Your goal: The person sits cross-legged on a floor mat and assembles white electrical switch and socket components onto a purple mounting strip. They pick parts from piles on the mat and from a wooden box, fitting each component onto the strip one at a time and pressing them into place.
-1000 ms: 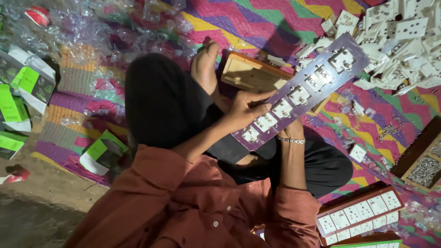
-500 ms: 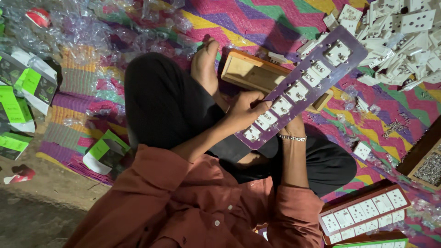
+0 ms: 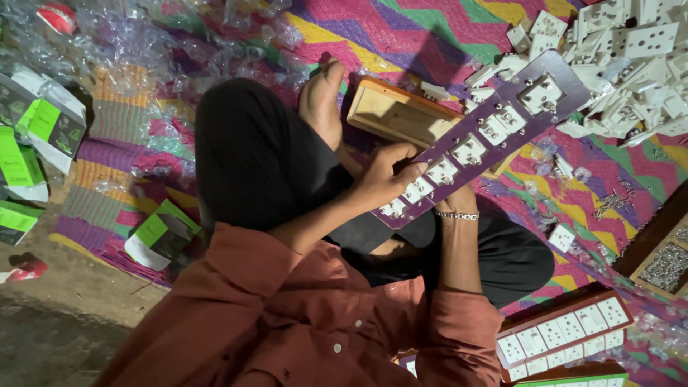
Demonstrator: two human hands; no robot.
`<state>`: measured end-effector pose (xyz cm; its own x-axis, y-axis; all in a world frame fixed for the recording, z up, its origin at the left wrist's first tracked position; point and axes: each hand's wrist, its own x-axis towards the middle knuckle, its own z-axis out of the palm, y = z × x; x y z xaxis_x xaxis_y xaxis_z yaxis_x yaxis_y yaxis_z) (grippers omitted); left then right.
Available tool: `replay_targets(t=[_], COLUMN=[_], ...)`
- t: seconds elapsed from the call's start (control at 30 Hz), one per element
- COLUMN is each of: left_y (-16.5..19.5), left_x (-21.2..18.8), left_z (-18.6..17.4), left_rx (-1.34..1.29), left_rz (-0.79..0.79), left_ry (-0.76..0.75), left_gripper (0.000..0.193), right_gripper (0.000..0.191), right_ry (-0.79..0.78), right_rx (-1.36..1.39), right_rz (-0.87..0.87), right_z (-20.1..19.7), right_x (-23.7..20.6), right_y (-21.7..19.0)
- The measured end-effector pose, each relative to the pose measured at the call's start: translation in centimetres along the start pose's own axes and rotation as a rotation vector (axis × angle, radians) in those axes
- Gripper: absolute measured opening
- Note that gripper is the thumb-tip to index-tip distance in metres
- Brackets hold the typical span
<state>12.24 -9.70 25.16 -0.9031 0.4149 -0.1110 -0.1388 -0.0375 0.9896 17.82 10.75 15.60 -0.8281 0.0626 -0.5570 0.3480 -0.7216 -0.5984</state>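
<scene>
The purple board [image 3: 494, 132] lies across the lap, slanting up toward 2 o'clock. The left hand [image 3: 387, 172] pinches a white switch [image 3: 416, 190] near its low end; the right hand [image 3: 459, 201] is under the board, grip hidden. Best to hold the board steady and push each switch in straight.

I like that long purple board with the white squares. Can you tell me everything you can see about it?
The long purple board is a flat strip carrying a row of white switch and socket plates. It slants up to the right above the person's lap. The left hand presses white plates near its lower end, and the right hand props it from underneath. Its top end reaches a pile of loose white plates.
</scene>
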Motion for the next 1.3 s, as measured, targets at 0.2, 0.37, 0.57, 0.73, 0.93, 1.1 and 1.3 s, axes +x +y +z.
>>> replay_targets(t=[0.2,0.37,0.57,0.73,0.93,1.1,1.3], left_y=[0.2,-0.1,-0.7,-0.8,-0.6,-0.8,-0.8], left_x=[-0.5,-0.4,-0.4,-0.2,-0.3,-0.2,0.4], left_z=[-0.5,-0.3,0.0,0.0,0.0,0.0,0.2], left_rx=[0.052,0.08,0.059,-0.023,0.051,0.001,-0.008], left_rz=[0.087,0.16,0.085,0.05,0.066,0.086,0.091], left_ry=[-0.044,-0.034,-0.049,-0.052,-0.023,0.003,0.068], left_gripper=[0.024,0.026,0.028,0.025,0.024,0.019,0.018], right_gripper=[0.017,0.01,0.013,0.019,0.025,0.019,0.029], right_ry=[-0.171,-0.226,-0.164,-0.261,-0.248,-0.171,-0.057], right_rx=[-0.05,-0.362,-0.079,-0.026,-0.061,0.031,0.131], right_rz=[-0.093,-0.211,-0.114,-0.155,-0.109,-0.052,-0.018], right_z=[-2.8,-2.1,0.8,1.8,-0.1,-1.7,2.1], right_x=[0.1,-0.2,-1.3,-1.1,-0.9,-0.2,-1.1], right_y=[0.4,0.1,-0.4,-0.4,0.3,1.3,0.4])
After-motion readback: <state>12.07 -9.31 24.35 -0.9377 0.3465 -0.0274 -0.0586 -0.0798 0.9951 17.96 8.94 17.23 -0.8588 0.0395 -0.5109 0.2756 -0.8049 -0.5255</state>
